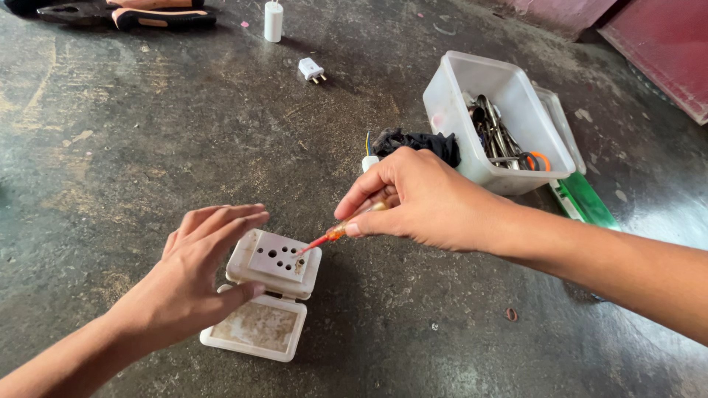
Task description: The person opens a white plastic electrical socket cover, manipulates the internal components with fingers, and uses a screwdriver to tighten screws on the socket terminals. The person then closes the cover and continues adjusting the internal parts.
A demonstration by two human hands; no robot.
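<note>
Item: white socket box (273, 263), on the dark floor (133, 147) low and left of centre, its holed face up, resting tilted on a white base plate (254, 329) that lies flat beneath it.

Tool: your screwdriver (341, 231), slim, red-shafted with a clear handle, its tip at the right-hand holes of the socket face.

Risk: the box sits tilted on the plate, not flat; pressing on the tip could rock it or skid the blade across the face toward your left fingers, which lie close by.

Right hand (420, 199): reaching in from the right, forearm low, thumb and forefinger pinching the screwdriver with the other fingers curled behind.

Left hand (193, 276): coming in from lower left, fingers pressed together and arched over the box's left edge, thumb against its near side, steadying it.

Surroundings: a translucent tub (501, 121) of metal tools to the upper right, a black cloth (419, 141) beside it, a green flat piece (586, 200) beyond; a white plug (311, 70) and white cylinder (273, 21) well apart at top; pliers (125, 13) at the top left.
</note>
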